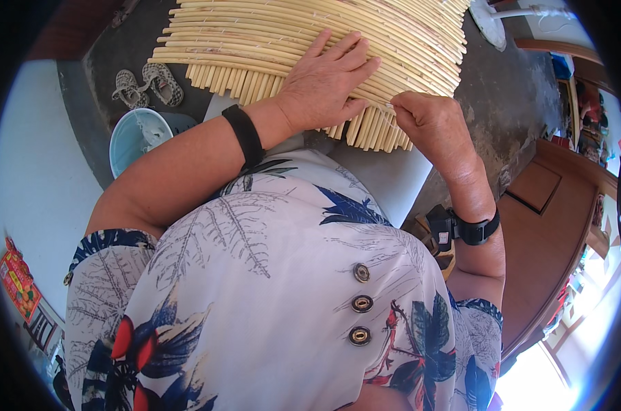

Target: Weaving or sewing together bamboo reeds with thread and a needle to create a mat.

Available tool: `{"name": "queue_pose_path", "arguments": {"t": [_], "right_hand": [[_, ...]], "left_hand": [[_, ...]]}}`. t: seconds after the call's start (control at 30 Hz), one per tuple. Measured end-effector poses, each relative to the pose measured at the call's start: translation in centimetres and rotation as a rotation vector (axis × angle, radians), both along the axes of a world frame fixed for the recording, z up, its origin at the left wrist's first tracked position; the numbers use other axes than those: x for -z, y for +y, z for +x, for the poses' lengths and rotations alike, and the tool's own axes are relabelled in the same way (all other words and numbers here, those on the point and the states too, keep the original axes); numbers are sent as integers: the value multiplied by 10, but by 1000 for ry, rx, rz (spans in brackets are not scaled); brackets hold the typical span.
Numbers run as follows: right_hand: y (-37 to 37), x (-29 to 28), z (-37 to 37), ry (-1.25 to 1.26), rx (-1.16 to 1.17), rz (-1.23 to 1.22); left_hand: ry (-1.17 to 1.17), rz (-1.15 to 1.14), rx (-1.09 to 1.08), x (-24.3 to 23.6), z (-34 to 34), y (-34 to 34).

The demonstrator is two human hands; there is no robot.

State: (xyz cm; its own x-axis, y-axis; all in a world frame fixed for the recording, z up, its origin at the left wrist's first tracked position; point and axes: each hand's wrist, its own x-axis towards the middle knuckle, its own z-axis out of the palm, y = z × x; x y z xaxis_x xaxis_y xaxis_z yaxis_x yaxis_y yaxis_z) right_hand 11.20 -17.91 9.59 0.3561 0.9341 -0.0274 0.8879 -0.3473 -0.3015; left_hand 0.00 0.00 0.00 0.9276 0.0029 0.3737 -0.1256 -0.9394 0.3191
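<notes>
A mat of pale yellow stalks (256, 29), bound with rows of white thread, lies in front of me. My left hand (322, 85) rests flat on its near part, fingers spread. Just to the right, near the mat's close edge, my right hand (430, 123) is closed in a fist-like pinch. A tiny whitish bit shows at its fingertips, but I cannot make out what it is. Beneath both hands, a row of short stalk ends (379, 131) sticks out at a different angle from the long ones.
Under the mat is a pale grey surface (399, 181). A light blue bucket (122, 147) stands at the left, with patterned shoes (163, 83) beyond it. Brown wooden furniture (543, 226) is on the right. A white round base (487, 24) stands on the floor at far right.
</notes>
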Motion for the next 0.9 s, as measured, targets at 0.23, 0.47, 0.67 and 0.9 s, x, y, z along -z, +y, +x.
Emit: {"name": "queue_pose_path", "arguments": {"t": [0.23,0.47,0.67,0.9], "right_hand": [[4,0,-2,-66,-114,55],[13,-4,4,-130,-228,-145],[14,-18,17,-44,-251,-121],[16,-29,4,29,-387,-216]], "left_hand": [[60,-15,2,-1,-3,-4],[37,-14,12,-3,-3,-4],[44,67,267,-32,-29,6],[166,610,263,-85,-62,-16]]}}
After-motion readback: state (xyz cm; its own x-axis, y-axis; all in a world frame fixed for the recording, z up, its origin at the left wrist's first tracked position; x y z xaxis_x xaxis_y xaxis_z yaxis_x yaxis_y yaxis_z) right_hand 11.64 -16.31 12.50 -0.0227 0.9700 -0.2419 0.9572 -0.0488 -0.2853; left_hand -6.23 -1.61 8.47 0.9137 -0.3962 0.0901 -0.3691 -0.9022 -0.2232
